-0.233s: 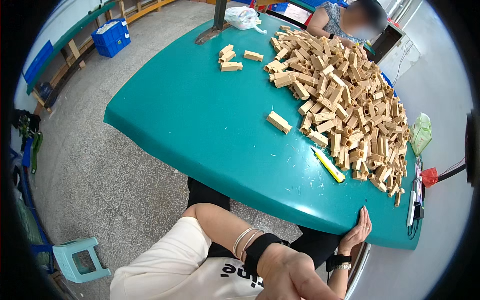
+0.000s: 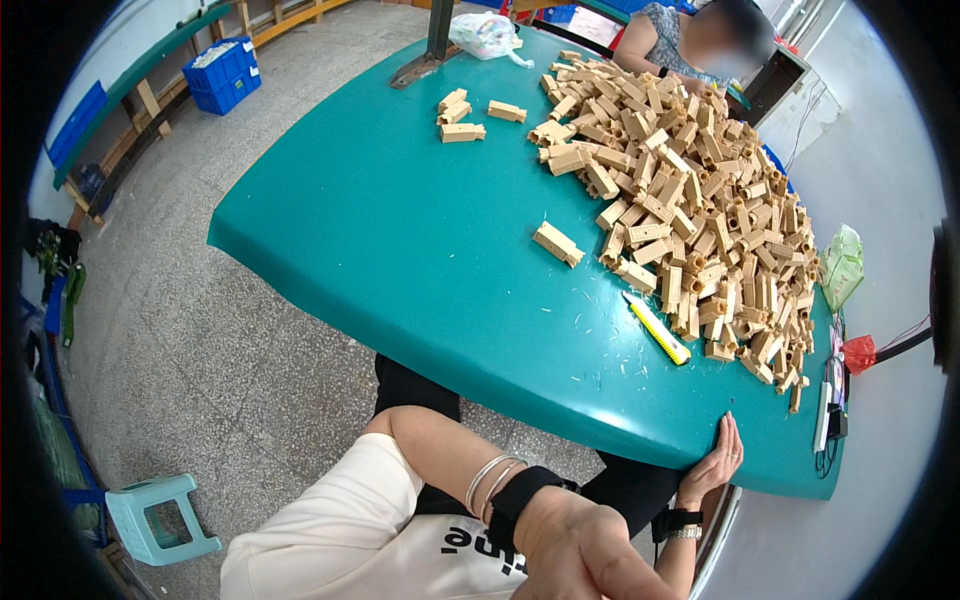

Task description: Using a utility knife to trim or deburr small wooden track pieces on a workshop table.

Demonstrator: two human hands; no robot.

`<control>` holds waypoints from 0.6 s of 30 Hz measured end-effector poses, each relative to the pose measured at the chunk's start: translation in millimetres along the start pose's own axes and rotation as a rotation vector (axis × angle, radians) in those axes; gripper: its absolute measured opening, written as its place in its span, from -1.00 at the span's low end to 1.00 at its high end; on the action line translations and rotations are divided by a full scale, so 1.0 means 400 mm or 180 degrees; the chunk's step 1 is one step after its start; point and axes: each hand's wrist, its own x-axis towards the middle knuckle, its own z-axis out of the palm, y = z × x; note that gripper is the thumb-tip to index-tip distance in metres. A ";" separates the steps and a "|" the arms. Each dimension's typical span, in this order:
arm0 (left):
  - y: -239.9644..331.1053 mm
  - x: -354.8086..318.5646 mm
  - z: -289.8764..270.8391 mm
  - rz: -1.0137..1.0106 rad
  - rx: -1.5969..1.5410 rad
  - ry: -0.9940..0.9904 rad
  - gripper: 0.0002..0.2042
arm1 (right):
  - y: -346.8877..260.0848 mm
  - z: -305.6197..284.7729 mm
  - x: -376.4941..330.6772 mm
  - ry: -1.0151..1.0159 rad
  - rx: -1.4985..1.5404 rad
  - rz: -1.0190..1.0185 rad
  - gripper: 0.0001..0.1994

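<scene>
Hands at the near rim of a teal table (image 2: 400, 250).
Right hand (image 2: 712, 462), at 5 o'clock, lies flat on the rim, fingers pressed together; left hand (image 2: 590, 550), at 6 o'clock, fingers unclear. Pile of tan blocks (image 2: 690, 190) at 1 o'clock; yellow cutter (image 2: 657, 328) just beside it.

A teal table (image 2: 400, 230) is being covered along its right side by a heap of tan wooden blocks (image 2: 690, 200). One loose block (image 2: 557, 243) and a yellow utility knife (image 2: 657, 328) are being carried beside the heap, and a small block cluster (image 2: 465, 115) farther off.
</scene>
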 end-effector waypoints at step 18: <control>0.020 -0.004 -0.005 0.0174 0.0010 -0.0044 -0.75 | -0.003 0.000 0.001 0.0001 0.0023 0.0017 -0.50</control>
